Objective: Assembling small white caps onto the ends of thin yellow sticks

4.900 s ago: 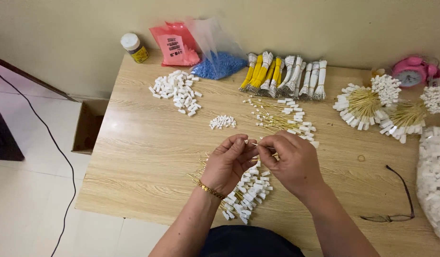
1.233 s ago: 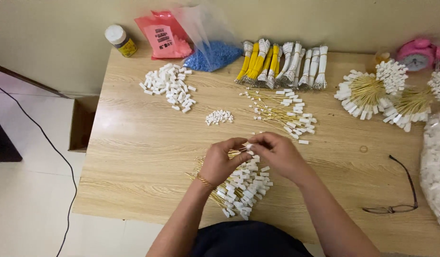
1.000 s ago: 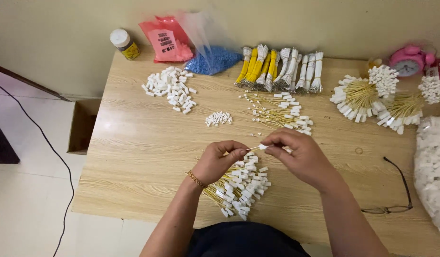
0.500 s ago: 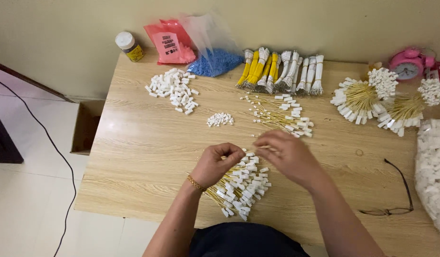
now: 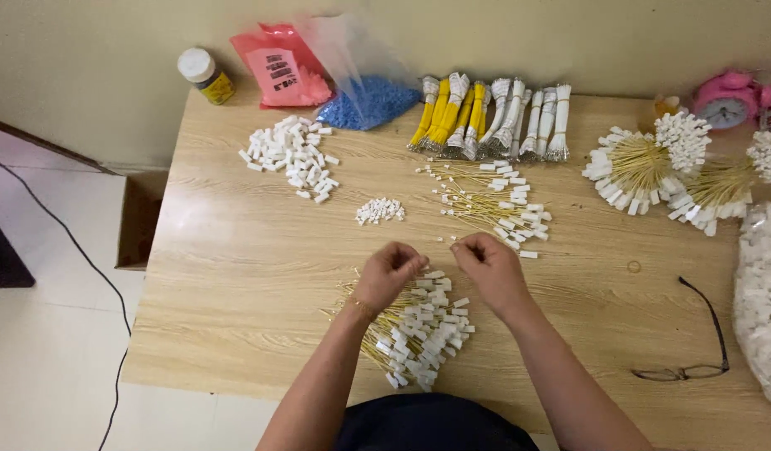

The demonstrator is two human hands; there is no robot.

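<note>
Here the left hand [image 5: 391, 271] and right hand [image 5: 488, 263], both pinched shut just above the pile of white-tagged gold wires [image 5: 414, 330] on the table [image 5: 235, 276], probably work best close together; what they pinch is too small to tell.

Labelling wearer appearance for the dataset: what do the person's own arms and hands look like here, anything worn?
Both forearms are bare, with no sleeves in view and no gloves. The left hand has a thin gold-coloured bracelet at the wrist. The right hand shows no bracelet or watch. Rings are too small to tell. A dark garment shows at the bottom edge.
</note>
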